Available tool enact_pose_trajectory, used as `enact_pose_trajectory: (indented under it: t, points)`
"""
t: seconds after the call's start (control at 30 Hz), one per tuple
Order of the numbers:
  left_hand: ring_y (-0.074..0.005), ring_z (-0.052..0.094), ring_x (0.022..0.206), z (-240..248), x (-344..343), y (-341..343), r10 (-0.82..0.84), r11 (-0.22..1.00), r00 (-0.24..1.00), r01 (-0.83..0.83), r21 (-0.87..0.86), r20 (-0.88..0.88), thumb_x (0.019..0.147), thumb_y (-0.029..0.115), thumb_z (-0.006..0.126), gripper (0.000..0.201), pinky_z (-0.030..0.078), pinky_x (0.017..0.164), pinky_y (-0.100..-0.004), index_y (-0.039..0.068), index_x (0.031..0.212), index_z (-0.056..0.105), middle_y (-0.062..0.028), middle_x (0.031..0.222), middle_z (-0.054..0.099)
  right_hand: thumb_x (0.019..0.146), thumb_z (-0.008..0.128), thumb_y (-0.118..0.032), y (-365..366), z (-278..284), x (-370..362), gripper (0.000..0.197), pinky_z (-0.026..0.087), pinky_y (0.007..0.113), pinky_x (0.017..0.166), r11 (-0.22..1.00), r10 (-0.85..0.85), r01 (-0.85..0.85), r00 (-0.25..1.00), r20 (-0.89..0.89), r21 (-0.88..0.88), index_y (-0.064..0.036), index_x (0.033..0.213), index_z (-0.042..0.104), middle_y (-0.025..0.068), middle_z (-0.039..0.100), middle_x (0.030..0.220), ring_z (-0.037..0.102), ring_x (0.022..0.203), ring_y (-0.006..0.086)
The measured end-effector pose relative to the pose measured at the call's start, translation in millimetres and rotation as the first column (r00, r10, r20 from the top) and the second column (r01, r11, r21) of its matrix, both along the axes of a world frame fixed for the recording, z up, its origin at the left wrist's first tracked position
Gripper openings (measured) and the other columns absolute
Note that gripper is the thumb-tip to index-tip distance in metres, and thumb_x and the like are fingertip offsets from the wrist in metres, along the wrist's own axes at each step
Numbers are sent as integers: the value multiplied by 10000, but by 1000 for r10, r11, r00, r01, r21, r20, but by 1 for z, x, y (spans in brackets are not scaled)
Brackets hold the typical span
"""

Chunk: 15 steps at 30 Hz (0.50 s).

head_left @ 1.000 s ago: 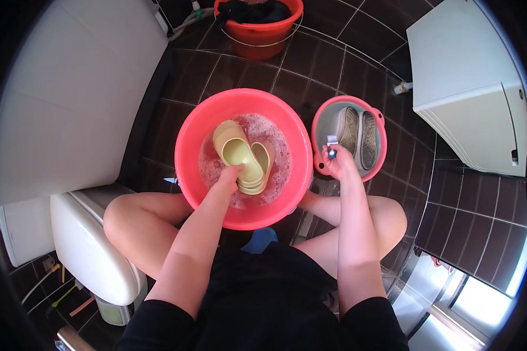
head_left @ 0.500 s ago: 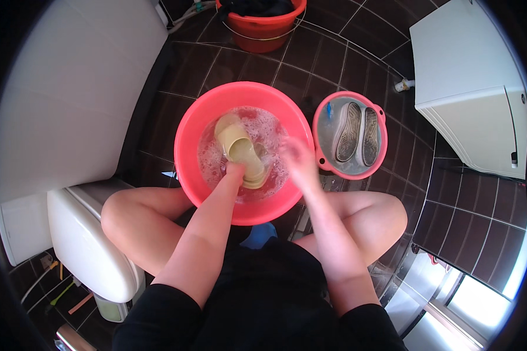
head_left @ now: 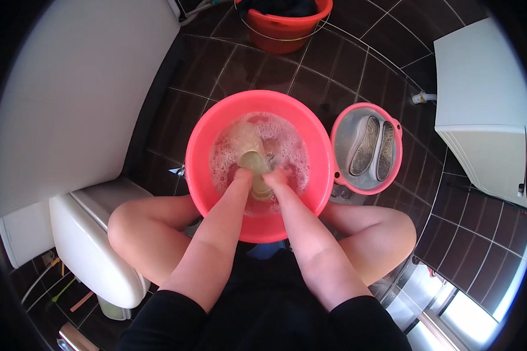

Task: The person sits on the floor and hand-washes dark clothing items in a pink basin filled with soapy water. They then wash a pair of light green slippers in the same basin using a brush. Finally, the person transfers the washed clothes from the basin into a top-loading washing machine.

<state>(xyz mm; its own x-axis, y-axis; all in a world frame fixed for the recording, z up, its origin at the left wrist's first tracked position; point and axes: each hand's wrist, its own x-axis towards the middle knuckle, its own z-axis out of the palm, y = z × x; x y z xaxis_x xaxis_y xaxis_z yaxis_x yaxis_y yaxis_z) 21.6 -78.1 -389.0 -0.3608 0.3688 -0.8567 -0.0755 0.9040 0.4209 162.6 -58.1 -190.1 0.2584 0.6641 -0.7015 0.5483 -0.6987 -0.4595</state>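
A pale yellow slipper [head_left: 253, 161] lies mostly sunk in soapy water inside a large pink basin [head_left: 200, 131], between my bent legs. Its toe end points away and blurs under the suds; the opening faces me. My left hand [head_left: 243, 175] closes on the slipper's left side near the heel. On the other side, my right hand [head_left: 275, 177] is closed on its right edge. Water and foam hide most of my fingers on both hands.
To the right, a small pink basin [head_left: 399, 153] holds grey water and a pair of shoes [head_left: 364, 146], soles up. A red bucket [head_left: 281, 35] with dark cloth stands at the far side. White cabinet [head_left: 480, 88] at right, white toilet [head_left: 99, 251] at left, blue seat [head_left: 267, 250] beneath me.
My right hand has come in from the basin's right side to the slipper. The slipper has gone lower into the water. A small blue thing in the small basin no longer shows. The view shifted.
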Motion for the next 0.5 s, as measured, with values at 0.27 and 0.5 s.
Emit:
enact_pose_trajectory:
  t: [0.27,0.5]
  points:
    - [-302,534,1163,-71,27,-7,-274,941,953,294,169,-132,946,223,406,402,454,927,-459,60,1289,538,-139,1285,552,703,753,-186,-2,-61,23,771,385,372,1025,980,91,-78,994,-66,183,-56,1359,368,158,485,1297,453,1235,306]
    - [-293,560,1067,-35,-22,3,-92,989,996,90,116,12,933,234,474,402,454,889,-469,28,1275,518,-163,1205,581,687,769,-155,17,28,-1,869,392,373,1020,983,64,-16,965,-256,185,-26,1397,285,193,423,1356,457,1221,304]
